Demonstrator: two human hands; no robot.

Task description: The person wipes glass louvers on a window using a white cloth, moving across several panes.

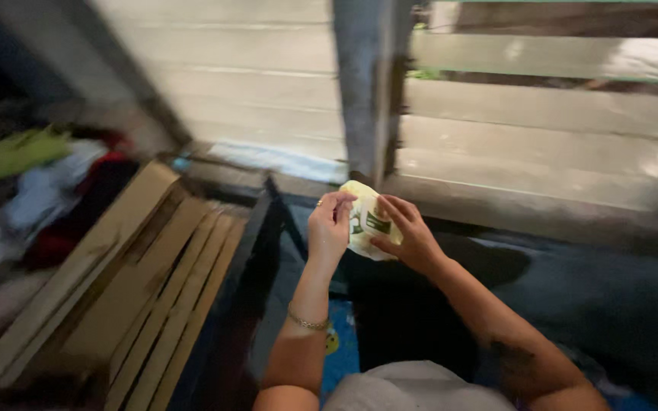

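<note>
A small pale yellow packet (367, 221) with a green and white label is held up in front of me, in both hands. My left hand (329, 227) pinches its top left edge with thumb and fingers; a ring sits on one finger and a thin bracelet on the wrist. My right hand (407, 234) grips the packet's right side and lower edge. The packet is partly covered by my fingers. Both forearms reach up from the bottom of the view.
A wooden plank wall (542, 114) with a dark upright post (367, 84) stands just behind the packet. Flat cardboard sheets (138, 281) lean at the left beside a pile of coloured clothes (32, 190). Dark cloth (588, 289) spreads out at the right.
</note>
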